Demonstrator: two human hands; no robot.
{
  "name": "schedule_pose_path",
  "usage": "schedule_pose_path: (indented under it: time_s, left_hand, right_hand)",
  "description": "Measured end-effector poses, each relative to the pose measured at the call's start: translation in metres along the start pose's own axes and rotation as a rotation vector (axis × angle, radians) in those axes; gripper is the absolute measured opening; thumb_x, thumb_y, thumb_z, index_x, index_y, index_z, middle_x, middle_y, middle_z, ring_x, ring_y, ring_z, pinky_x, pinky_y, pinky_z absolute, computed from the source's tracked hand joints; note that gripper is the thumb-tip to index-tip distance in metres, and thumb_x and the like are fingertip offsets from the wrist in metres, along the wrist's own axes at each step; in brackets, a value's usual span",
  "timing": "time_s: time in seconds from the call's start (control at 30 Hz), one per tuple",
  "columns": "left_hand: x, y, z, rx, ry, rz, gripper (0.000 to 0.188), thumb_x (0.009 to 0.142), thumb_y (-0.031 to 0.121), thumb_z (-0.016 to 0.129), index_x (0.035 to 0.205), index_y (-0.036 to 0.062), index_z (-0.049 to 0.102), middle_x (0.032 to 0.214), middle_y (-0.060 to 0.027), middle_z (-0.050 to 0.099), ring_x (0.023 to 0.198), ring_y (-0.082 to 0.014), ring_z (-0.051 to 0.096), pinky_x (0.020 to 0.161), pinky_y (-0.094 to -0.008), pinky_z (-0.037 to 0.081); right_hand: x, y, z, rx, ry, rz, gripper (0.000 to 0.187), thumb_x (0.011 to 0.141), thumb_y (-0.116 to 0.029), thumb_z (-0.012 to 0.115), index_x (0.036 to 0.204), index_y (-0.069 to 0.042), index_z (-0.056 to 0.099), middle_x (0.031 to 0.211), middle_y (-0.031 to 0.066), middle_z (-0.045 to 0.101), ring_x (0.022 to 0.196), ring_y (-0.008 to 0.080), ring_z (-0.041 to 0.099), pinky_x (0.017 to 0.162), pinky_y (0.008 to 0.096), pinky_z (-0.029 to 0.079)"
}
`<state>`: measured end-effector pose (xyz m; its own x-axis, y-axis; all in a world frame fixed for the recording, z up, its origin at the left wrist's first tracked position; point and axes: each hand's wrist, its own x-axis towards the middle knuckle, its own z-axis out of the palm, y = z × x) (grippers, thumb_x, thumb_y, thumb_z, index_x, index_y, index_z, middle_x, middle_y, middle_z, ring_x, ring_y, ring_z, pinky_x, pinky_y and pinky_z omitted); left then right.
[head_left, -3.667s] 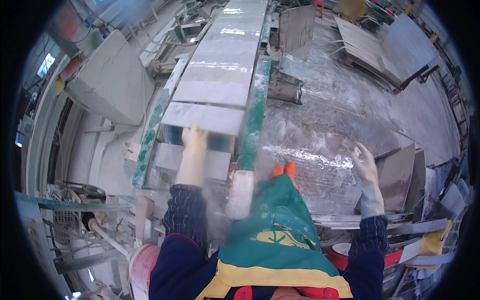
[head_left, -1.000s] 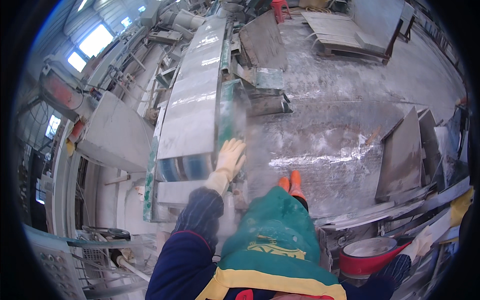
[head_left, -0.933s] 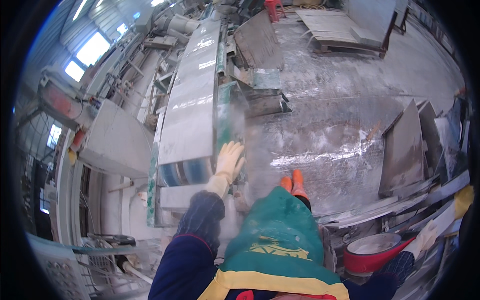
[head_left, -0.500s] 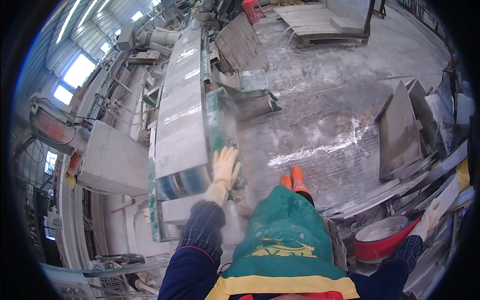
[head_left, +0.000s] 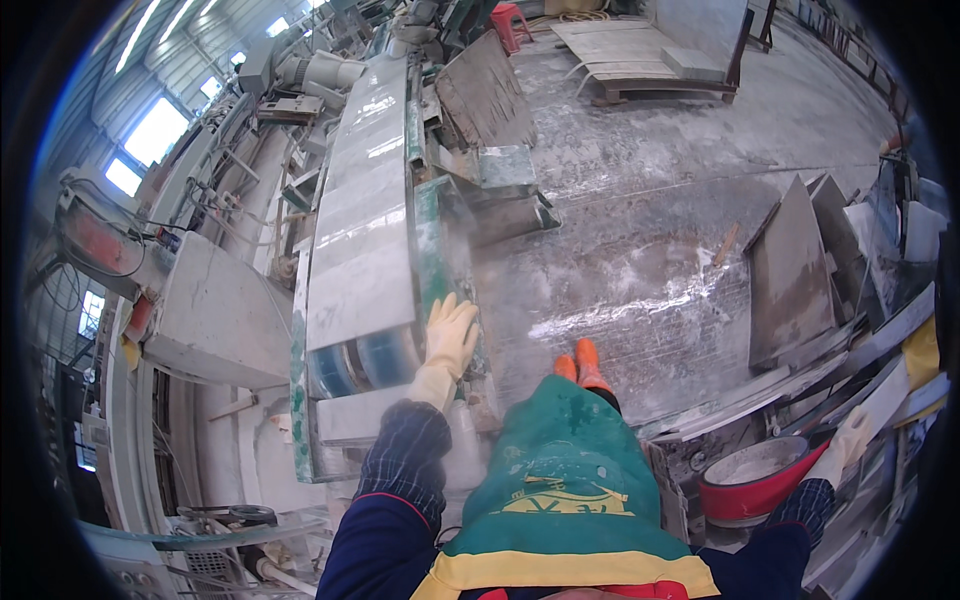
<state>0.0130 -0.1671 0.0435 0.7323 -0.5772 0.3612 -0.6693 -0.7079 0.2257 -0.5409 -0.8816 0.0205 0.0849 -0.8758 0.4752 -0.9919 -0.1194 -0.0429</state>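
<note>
Two gloved hands working apart: left hand [head_left: 450,335] lying flat, fingers spread, on green conveyor rail [head_left: 437,250] beside long grey stone slab [head_left: 360,230]; right hand [head_left: 848,440] reaching toward leaning grey slabs [head_left: 790,275], grip unclear. Seemingly steadying slab; next move likely needing firm two-handed grasp.

The single view comes from a wide fisheye camera on the person's head, looking steeply down past a green apron [head_left: 565,470] and orange boots [head_left: 580,362] to the wet workshop floor [head_left: 650,200], with straight edges bowing toward the dark round rim. It faces forward along a long roller conveyor [head_left: 365,230] carrying pale stone slabs, which runs away from the gloved left hand [head_left: 450,335] resting flat on the conveyor's green side rail. The left hand sits close, near the frame's middle, while the gloved right hand [head_left: 848,445] reaches far out to the lower right edge, beside a red basin [head_left: 745,485] and leaning grey slabs [head_left: 790,270].
</note>
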Motion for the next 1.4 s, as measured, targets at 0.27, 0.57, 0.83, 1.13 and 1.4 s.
schedule_pose_path:
  time_s: [0.27,0.57,0.83,1.13,1.4]
  left_hand:
    - [0.001,0.002,0.0,-0.034,0.016,-0.023,0.025,0.087,0.012,0.067,0.111,0.0072,0.071,0.12,-0.0119,0.069,0.131,-0.0381,0.051,0.118,-0.0527,0.032]
    - [0.001,0.002,0.0,-0.066,0.032,-0.033,0.023,0.085,0.012,0.069,0.107,0.0069,0.072,0.117,-0.0109,0.07,0.13,-0.0389,0.052,0.117,-0.0537,0.033]
    - [0.0,0.001,0.001,-0.071,0.049,-0.018,0.021,0.084,0.012,0.069,0.105,0.007,0.071,0.114,-0.0106,0.07,0.13,-0.0395,0.052,0.117,-0.0544,0.033]
    - [0.001,0.0,0.002,-0.074,0.048,-0.019,0.021,0.083,0.012,0.07,0.104,0.0075,0.072,0.113,-0.0097,0.071,0.13,-0.0387,0.052,0.117,-0.0537,0.032]
    - [0.0,0.001,0.003,-0.076,0.057,-0.028,0.02,0.083,0.011,0.07,0.102,0.0074,0.073,0.112,-0.0103,0.072,0.129,-0.0384,0.053,0.117,-0.0537,0.033]
  right_hand:
    - [-0.011,-0.01,-0.017,-0.023,-0.065,0.003,0.064,0.102,-0.055,0.043,0.141,-0.006,0.056,0.142,0.018,0.057,0.131,0.0351,0.053,0.111,0.0449,0.039]
    - [-0.025,-0.022,-0.031,-0.051,-0.043,-0.006,0.064,0.102,-0.056,0.042,0.14,-0.006,0.057,0.143,0.017,0.057,0.131,0.0343,0.053,0.11,0.0447,0.039]
    - [-0.034,-0.024,-0.035,-0.027,-0.029,-0.021,0.063,0.102,-0.054,0.044,0.138,-0.004,0.058,0.141,0.0181,0.058,0.132,0.0341,0.053,0.111,0.0441,0.039]
    - [-0.042,-0.023,-0.033,-0.002,-0.006,-0.049,0.064,0.101,-0.053,0.045,0.138,-0.002,0.057,0.141,0.0192,0.057,0.132,0.0341,0.052,0.112,0.0433,0.038]
    - [-0.052,-0.025,-0.037,0.018,-0.021,-0.05,0.063,0.101,-0.052,0.045,0.139,-0.003,0.057,0.142,0.0182,0.058,0.133,0.0335,0.052,0.111,0.0451,0.038]
